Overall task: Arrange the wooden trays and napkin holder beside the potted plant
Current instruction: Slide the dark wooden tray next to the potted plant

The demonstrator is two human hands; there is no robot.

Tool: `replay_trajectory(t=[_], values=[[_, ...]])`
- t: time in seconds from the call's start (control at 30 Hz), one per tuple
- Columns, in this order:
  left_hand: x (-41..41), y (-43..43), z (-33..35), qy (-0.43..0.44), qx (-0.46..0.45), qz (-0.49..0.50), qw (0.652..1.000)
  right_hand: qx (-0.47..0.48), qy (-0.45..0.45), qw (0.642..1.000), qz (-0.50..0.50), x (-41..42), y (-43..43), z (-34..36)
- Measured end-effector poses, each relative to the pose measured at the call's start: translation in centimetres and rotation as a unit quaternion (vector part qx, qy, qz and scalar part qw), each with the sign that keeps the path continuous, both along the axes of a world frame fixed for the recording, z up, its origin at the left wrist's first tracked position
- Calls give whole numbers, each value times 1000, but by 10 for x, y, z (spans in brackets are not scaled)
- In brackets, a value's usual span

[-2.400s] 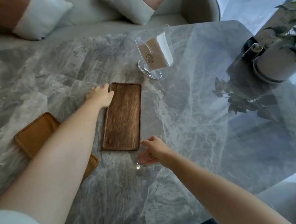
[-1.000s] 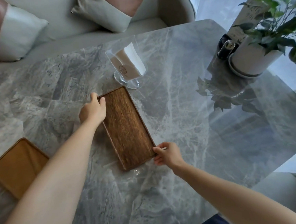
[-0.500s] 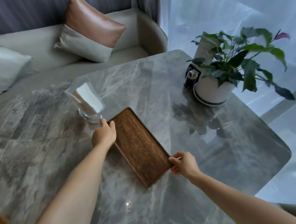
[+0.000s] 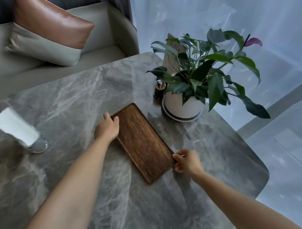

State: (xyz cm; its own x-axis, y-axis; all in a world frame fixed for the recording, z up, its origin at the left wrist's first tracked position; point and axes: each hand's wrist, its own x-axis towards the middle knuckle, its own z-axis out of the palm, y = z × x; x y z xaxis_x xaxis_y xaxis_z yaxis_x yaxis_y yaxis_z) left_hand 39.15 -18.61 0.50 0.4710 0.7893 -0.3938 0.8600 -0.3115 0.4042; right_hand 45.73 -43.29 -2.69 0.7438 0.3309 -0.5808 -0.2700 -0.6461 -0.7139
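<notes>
A dark wooden tray [image 4: 143, 141] lies slanted on the grey marble table [image 4: 73, 96], its far end close to the potted plant [image 4: 184, 107] in a white pot. My left hand [image 4: 107, 128] grips the tray's far left corner. My right hand [image 4: 187, 160] pinches its near right corner. The clear napkin holder [image 4: 17, 128] with white napkins stands at the left, blurred. The lighter wooden tray is out of view.
A small dark jar [image 4: 159, 89] and a paper card [image 4: 174, 56] stand just behind the plant. The table's rounded right edge [image 4: 264, 169] is near the plant. A sofa with a brown and grey cushion [image 4: 50, 31] runs along the far side.
Both hands have slid the dark tray to the right, from beside the napkin holder to next to the plant pot. My view has swung right, and the lighter tray has left the frame.
</notes>
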Motion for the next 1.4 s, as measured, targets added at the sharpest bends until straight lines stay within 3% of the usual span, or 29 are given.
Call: replay_trajectory(t=[0.43,0.77,1.03,1.23,1.4], values=[[80,13,-27,14,-16,-46,999,-7,6,1000,-21,80,5,-10],[101,22,-34,20,-10,-64,998,5,10,1000,-18,84,10,-10],[87,15,-29,-13,-58,-90,994,-16,-6,1000,-11,79,12,-3],[64,13,-16,-20,-41,-139,989,-85,-83,993,10,69,15,10],[23,7,4,22,59,-193,979,-109,-182,973,91,41,32,33]])
